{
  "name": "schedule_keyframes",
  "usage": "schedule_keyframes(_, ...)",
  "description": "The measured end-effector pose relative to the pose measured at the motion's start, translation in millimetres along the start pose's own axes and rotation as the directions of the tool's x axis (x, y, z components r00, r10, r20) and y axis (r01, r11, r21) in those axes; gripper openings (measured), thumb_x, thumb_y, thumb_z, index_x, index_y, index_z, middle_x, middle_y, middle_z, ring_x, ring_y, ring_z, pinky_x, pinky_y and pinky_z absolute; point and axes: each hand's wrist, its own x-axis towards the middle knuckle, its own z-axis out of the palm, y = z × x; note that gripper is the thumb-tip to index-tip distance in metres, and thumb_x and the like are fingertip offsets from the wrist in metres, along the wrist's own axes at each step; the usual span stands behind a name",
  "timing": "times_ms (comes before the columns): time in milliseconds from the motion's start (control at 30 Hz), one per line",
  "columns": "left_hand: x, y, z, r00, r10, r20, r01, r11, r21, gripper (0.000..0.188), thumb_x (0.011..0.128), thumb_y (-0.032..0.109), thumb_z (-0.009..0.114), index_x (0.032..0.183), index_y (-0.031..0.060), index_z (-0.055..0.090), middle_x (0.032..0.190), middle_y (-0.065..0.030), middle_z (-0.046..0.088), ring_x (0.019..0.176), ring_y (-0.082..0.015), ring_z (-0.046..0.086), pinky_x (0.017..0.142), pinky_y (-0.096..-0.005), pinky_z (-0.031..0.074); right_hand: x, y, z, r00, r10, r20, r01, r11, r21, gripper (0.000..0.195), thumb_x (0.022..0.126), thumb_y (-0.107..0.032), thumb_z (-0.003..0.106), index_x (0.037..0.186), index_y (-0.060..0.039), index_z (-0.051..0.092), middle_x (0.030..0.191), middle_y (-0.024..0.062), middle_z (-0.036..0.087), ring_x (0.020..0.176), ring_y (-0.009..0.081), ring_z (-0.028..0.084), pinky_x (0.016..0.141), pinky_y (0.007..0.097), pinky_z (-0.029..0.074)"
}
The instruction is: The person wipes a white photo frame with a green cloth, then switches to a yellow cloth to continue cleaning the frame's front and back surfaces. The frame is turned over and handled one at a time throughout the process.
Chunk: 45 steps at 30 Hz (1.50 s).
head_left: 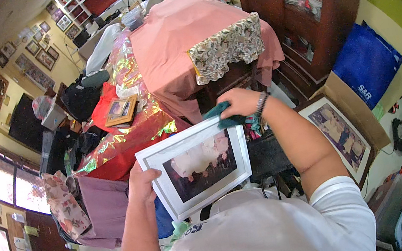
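A white picture frame (pixel 201 205) with a group photograph (pixel 203 165) inside is held tilted in front of my chest. The people in the photograph appear upside down from here. My left hand (pixel 142 181) grips the frame's left side, its thumb over the front edge. Bunched under the fingers of my right hand (pixel 241 102) is a dark green cloth (pixel 231 119). That cloth lies against the frame's upper right corner. A dark bracelet circles my right wrist.
Ahead, a pink cloth (pixel 165 31) covers a table, with a patterned cloth (pixel 228 49) over a chair back. Smaller picture frames (pixel 121 111) lie stacked on the shiny-covered table to the left. A large framed photograph (pixel 340 134) leans at right, near a wooden cabinet (pixel 342 2) and a blue bag (pixel 368 61).
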Motion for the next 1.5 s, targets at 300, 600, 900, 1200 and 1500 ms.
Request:
schedule_keyframes(300, 36.4, -15.3, -12.3, 0.98, -0.09, 0.177, 0.127, 0.97, -0.208, 0.052, 0.054, -0.002, 0.046, 0.106, -0.0042, 0.048, 0.095, -0.0153, 0.057, 0.085, -0.0268, 0.058, 0.077, -0.0367, 0.047, 19.0, -54.0, 32.3, 0.891, -0.245, -0.383, 0.298, 0.951, 0.086, 0.024, 0.071, -0.012, 0.067, 0.092, -0.0016, 0.06, 0.087, 0.0092, 0.059, 0.081, 0.0208, 0.057, 0.072, 0.0295, 0.044)
schedule_keyframes(600, 51.4, -28.9, -18.3, 0.927, -0.118, 0.356, 0.213, 0.947, -0.239, 0.053, 0.053, -0.003, 0.046, 0.106, -0.0024, 0.048, 0.095, -0.0142, 0.057, 0.086, -0.0267, 0.058, 0.078, -0.0383, 0.047, 56.1, -92.1, 89.7, 0.851, -0.338, -0.401, 0.236, 0.93, -0.282, 0.023, 0.066, -0.017, 0.065, 0.082, -0.004, 0.055, 0.078, 0.0117, 0.058, 0.077, 0.0289, 0.056, 0.07, 0.0383, 0.043)
schedule_keyframes(900, 61.5, -40.8, -50.3, 0.971, -0.101, 0.218, 0.116, 0.992, -0.058, 0.041, 0.053, -0.006, 0.045, 0.094, -0.0012, 0.052, 0.08, -0.0066, 0.054, 0.073, -0.0184, 0.053, 0.067, -0.0305, 0.042, 82.7, -113.3, 107.2, 0.909, -0.314, -0.276, 0.165, 0.875, -0.454, 0.02, 0.065, -0.017, 0.062, 0.077, -0.0054, 0.052, 0.073, 0.0109, 0.056, 0.074, 0.0284, 0.056, 0.068, 0.039, 0.041)
schedule_keyframes(1200, 57.7, -34.6, -78.6, 0.954, -0.18, 0.238, 0.188, 0.982, -0.009, 0.036, 0.056, -0.007, 0.045, 0.09, -0.0011, 0.055, 0.077, -0.0055, 0.054, 0.069, -0.0169, 0.052, 0.062, -0.0294, 0.042, 105.3, -145.1, 128.7, 0.894, -0.337, -0.296, 0.182, 0.876, -0.447, 0.016, 0.068, -0.014, 0.062, 0.076, -0.0048, 0.053, 0.074, 0.0108, 0.055, 0.072, 0.0299, 0.054, 0.065, 0.0399, 0.041)
schedule_keyframes(1500, 62.0, -38.2, -105.2, 0.961, -0.124, 0.248, 0.154, 0.982, -0.109, 0.034, 0.055, -0.008, 0.046, 0.087, -0.0007, 0.054, 0.073, -0.0042, 0.051, 0.066, -0.0154, 0.048, 0.06, -0.0273, 0.039, 104.7, -130.8, 139.2, 0.929, -0.2, -0.312, 0.042, 0.892, -0.45, 0.017, 0.067, -0.016, 0.063, 0.072, -0.0037, 0.053, 0.074, 0.0124, 0.057, 0.073, 0.0303, 0.056, 0.067, 0.0404, 0.042)
